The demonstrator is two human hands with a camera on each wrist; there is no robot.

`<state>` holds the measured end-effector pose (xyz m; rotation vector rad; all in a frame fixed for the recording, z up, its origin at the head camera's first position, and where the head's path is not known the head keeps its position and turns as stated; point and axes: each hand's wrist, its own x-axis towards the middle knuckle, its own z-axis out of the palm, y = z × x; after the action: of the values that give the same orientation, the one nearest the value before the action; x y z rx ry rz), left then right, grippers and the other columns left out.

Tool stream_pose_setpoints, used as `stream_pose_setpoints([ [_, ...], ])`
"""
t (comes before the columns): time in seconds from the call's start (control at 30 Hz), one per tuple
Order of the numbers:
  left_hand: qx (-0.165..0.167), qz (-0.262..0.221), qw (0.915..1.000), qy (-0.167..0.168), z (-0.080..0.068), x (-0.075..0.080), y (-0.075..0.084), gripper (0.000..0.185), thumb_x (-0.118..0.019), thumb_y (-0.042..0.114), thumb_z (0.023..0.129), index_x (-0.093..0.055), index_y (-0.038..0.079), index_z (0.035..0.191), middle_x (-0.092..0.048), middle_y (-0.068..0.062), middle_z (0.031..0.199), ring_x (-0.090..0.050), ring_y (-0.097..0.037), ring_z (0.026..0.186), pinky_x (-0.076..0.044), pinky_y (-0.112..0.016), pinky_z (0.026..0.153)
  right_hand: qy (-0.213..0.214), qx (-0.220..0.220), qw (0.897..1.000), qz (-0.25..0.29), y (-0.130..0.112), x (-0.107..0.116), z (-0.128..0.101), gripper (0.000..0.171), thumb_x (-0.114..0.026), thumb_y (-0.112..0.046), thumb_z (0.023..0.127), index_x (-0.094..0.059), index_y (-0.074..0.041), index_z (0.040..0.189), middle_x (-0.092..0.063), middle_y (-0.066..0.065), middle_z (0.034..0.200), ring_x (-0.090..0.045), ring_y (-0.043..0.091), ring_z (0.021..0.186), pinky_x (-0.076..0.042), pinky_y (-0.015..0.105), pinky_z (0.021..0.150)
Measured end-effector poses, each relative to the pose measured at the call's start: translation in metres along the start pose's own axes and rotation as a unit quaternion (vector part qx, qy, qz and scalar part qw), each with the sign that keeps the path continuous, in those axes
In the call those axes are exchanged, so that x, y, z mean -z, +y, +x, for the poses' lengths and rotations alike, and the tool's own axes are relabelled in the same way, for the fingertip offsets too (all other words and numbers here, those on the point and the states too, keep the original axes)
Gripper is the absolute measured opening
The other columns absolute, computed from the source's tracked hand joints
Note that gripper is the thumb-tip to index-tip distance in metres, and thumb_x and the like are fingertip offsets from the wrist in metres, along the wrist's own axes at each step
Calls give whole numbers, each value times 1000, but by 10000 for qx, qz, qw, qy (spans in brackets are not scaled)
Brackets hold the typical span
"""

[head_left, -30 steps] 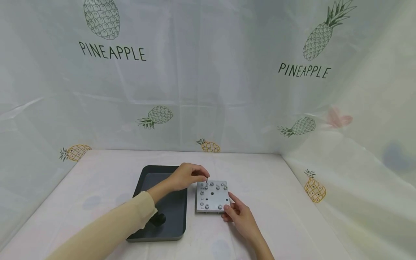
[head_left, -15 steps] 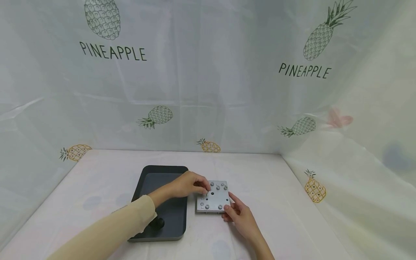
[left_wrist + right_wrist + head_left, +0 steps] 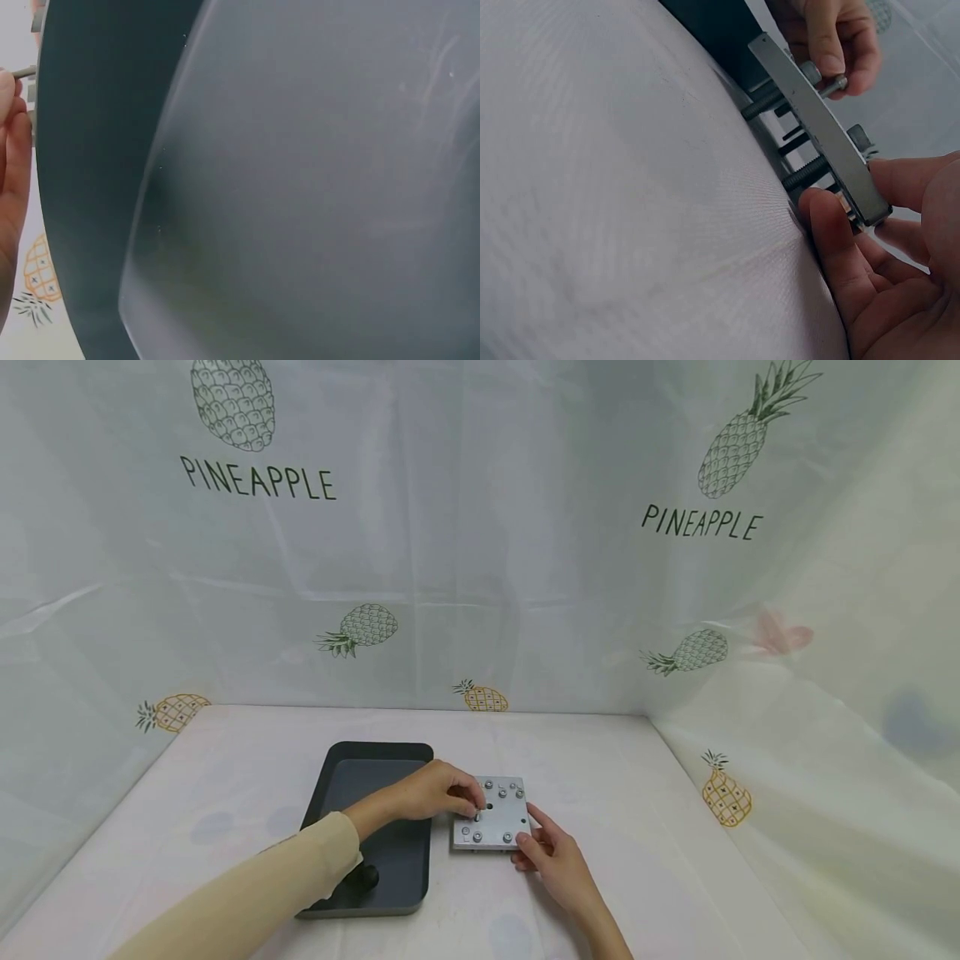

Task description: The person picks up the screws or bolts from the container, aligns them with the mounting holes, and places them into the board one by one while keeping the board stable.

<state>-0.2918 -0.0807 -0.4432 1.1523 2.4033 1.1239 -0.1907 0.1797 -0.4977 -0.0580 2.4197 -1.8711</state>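
Your left hand (image 3: 431,792) is pinching a small bolt (image 3: 834,86) over the plate (image 3: 491,814), thumb and fingers (image 3: 826,54) curled tight round its head. From here the easy slip is cross-threading, I'd guess. The bolt sits at a slant to the plate in the right wrist view, so if you start turning before it's square to the hole it'll likely bind or pop out of your pinch and roll off across the bench (image 3: 637,827).

Your right hand (image 3: 557,858) grips the plate's near right corner, thumb on one face and fingers on the other, not fully clenched, more of a light clamp. The plate is standing up off the bench on the bolts already through it. You can see their threaded ends (image 3: 804,174) sticking out underneath, so it's kind of on stilts. Press down too hard with the left and it could tip or skate if that right-hand grip is loose.

The plate sits just right of the dark tray (image 3: 375,777), touching or nearly so. There's a black knob-like thing (image 3: 365,876) in the tray by your sleeve (image 3: 270,893). Can't tell what it is.
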Motion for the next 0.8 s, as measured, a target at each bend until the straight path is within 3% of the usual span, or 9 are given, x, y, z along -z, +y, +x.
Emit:
stream_pose_setpoints([
  [0.8,-44,242,9996,-119,1,0,7,12,-78,11,96,-82,17,106,-77,12,102,-67,-1,89,-55,-22,84,9,-32,10000,68,-1,-1,-1,67,-69,-22,106,-39,-5,163,-68,16,115,-75,23,89,-62,27,80],
])
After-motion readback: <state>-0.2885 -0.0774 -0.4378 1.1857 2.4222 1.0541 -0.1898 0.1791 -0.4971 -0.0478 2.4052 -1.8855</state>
